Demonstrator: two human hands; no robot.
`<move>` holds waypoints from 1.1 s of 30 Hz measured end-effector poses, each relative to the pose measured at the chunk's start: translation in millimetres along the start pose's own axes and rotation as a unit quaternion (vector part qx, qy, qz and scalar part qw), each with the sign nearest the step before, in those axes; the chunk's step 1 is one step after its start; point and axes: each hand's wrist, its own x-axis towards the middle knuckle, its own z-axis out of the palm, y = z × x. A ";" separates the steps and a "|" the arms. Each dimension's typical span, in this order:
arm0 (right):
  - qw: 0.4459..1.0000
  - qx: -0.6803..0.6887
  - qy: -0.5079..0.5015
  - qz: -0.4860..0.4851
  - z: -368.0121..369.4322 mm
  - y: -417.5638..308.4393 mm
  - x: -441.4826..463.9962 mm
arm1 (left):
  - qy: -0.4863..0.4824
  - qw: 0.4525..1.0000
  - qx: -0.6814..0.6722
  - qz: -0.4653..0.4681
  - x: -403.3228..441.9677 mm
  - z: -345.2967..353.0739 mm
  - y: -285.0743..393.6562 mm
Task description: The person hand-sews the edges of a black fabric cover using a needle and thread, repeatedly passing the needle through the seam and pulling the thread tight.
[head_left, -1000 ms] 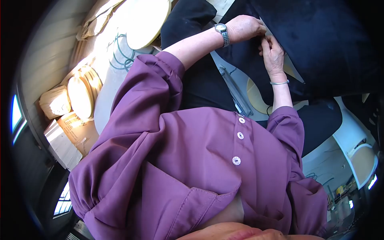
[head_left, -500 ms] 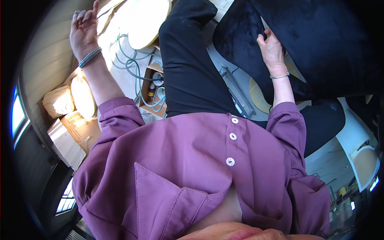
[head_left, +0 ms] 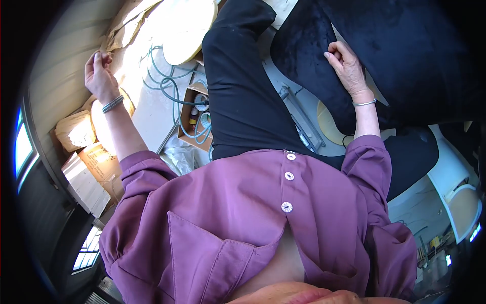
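Two bare hands stand well apart. The left hand is raised, its thumb and fingertips bunched together; whether they pinch something thin, one cannot tell. The right hand lies on the dark cloth, its fingers curled and the thumb near the index finger; whether it grips the cloth's edge cannot be made out. The cloth spreads under and to the right of that hand, with a pale wedge showing just below its wrist. To the right of the left hand and nearer the body, beside the black trouser leg, sits an open-topped box. In it are a small dark bottle with a yellow patch, a white round item and a pale green coil; any label there is too small to read. A clear bag lies on the body side of the box. On the body side of the left hand stands a brown carton with dark print, perhaps a W or M; beside the carton are a white box and a wrapped bundle.
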 end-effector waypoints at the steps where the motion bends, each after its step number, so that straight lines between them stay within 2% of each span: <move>1: 1.000 -0.020 0.005 0.011 -0.8 -3.3 -0.2 | -0.017 1.000 0.022 0.013 -10.6 11.0 -2.9; 4: 0.999 -0.021 0.027 -0.013 0.9 -31.3 12.6 | -0.025 0.969 0.229 0.085 -21.5 29.3 7.3; 5: 0.999 -0.012 0.037 -0.030 0.9 -37.3 16.4 | -0.027 0.971 0.221 0.085 -18.3 26.9 6.7; 8: 0.989 -0.102 0.035 -0.104 18.6 -22.3 32.6 | -0.035 0.972 0.212 0.090 -7.6 20.1 6.4; 9: 0.992 -0.053 0.033 -0.111 20.3 -18.1 36.8 | -0.037 0.971 0.219 0.094 -7.2 21.8 8.3; 12: 1.000 -0.027 0.001 -0.009 10.9 -14.1 24.5 | -0.062 0.960 0.252 0.108 -7.7 37.3 5.8; 13: 0.999 0.040 0.008 0.027 10.2 -9.6 18.0 | -0.072 0.955 0.265 0.113 -8.1 44.1 1.1; 16: 0.999 -0.042 0.002 -0.014 6.2 -13.7 16.1 | -0.125 0.953 0.250 0.116 -5.6 79.7 -22.0; 18: 0.991 -0.092 -0.017 -0.096 6.9 -33.3 10.8 | -0.189 0.951 0.208 0.127 -19.4 129.9 -18.0; 19: 0.983 -0.116 -0.027 -0.138 8.6 -47.2 8.1 | -0.233 0.963 0.119 0.073 -25.7 158.6 -20.2; 20: 0.983 -0.118 -0.043 -0.133 9.6 -62.7 2.9 | -0.273 0.962 0.028 0.019 -37.2 189.7 -19.4; 21: 0.989 -0.094 -0.029 -0.113 10.1 -69.3 -2.7 | -0.318 0.947 0.023 -0.033 -62.4 231.1 -10.3; 24: 0.999 -0.019 0.039 0.004 8.5 -52.2 -13.4 | -0.491 0.832 -0.137 -0.218 -119.5 314.0 -21.9; 25: 0.996 0.031 0.075 0.048 7.9 -34.8 -16.8 | -0.555 0.818 -0.028 -0.151 -131.9 340.8 -33.7; 26: 0.980 0.067 0.084 0.168 4.8 -23.3 -20.9 | -0.608 0.785 0.082 -0.080 -141.3 364.6 -46.4; 28: 0.952 0.164 0.180 0.187 11.9 7.9 -22.0 | -0.659 0.717 0.007 -0.227 -177.2 385.9 -71.0; 30: 0.950 0.173 0.171 0.194 15.2 8.9 -14.6 | -0.655 0.722 0.133 -0.178 -189.0 382.5 -43.2; 31: 0.949 0.178 0.166 0.199 17.5 8.2 -10.8 | -0.652 0.728 0.110 -0.182 -194.5 380.4 -49.4; 33: 0.955 0.176 0.167 0.169 21.4 9.9 1.3 | -0.647 0.748 0.076 -0.129 -200.3 377.8 -58.4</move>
